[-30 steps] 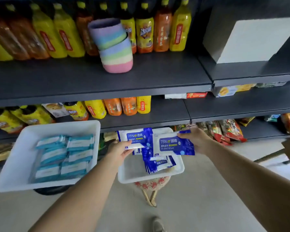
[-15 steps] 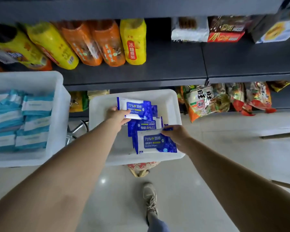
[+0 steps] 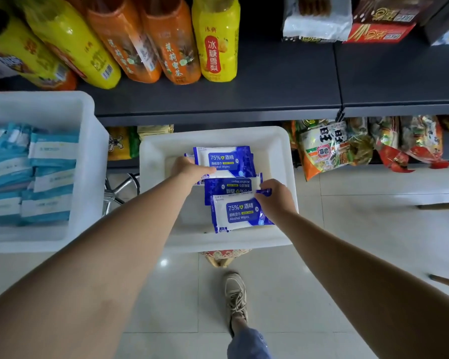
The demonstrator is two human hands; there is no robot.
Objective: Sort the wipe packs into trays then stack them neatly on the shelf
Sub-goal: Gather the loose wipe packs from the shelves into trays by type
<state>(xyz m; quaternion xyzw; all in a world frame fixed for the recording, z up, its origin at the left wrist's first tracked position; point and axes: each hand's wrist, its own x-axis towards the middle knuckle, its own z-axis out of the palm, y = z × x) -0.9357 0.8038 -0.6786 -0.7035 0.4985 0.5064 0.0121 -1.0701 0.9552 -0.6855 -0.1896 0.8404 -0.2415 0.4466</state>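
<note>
1. Nearest, a beige sneaker (image 3: pixel 236 296) stands on the tiled floor below the small white tray (image 3: pixel 218 240); this tray seems to sit on a patterned stool, mostly hidden.
2. The right hand (image 3: pixel 275 200) pinches the right end of the near alcohol wipe pack (image 3: pixel 240 212), whose long axis runs left to right; it lies low in the tray, over an upside-down middle pack (image 3: pixel 231 186).
3. The left hand (image 3: pixel 189 169) grips the left end of the far alcohol wipe pack (image 3: pixel 224 160), also lying crosswise; I judge both packs are being settled into a row, each hand beside its own pack.
4. Left, well apart, a large white bin (image 3: pixel 88 164) holds light-blue wipe packs (image 3: pixel 52 174).
5. Beyond, the dark shelf (image 3: pixel 244 97) carries tea bottles (image 3: pixel 166 40); snack bags (image 3: pixel 332 149) crowd the lower shelf.
</note>
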